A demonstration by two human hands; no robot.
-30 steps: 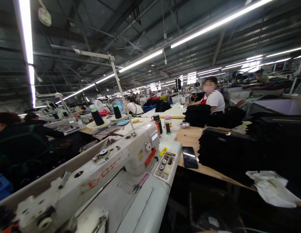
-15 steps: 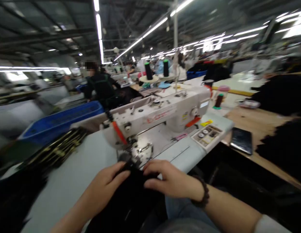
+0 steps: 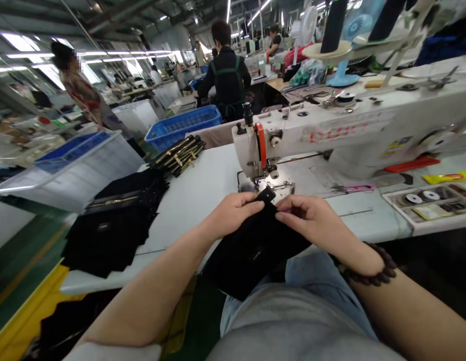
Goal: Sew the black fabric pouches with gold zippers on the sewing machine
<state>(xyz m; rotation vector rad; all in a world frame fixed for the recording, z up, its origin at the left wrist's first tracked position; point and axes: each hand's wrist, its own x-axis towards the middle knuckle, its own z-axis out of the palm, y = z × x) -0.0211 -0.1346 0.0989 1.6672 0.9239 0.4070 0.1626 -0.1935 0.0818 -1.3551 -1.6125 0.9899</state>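
Observation:
A black fabric piece (image 3: 251, 255) with a small metal label hangs from the sewing machine's front edge over my lap. Its narrow upper end lies close to the needle area of the white sewing machine (image 3: 345, 133). My left hand (image 3: 233, 214) pinches the left edge of the fabric near that end, thumb on top. On the other edge, my right hand (image 3: 313, 219) holds the fabric between thumb and fingertips. Both hands are just in front of the presser foot, whose contact with the cloth I cannot make out.
Stacked black fabric pieces (image 3: 116, 215) and a bundle of zippers (image 3: 180, 155) lie on the left of the table. Pink-handled snips (image 3: 355, 188) and a bobbin tray (image 3: 424, 220) are on the right. Beyond are a blue basket (image 3: 184, 125) and a seated person (image 3: 227, 75).
The view has swung left and down, showing the stacked fabric and more of the held piece. Both hands still hold the fabric before the machine.

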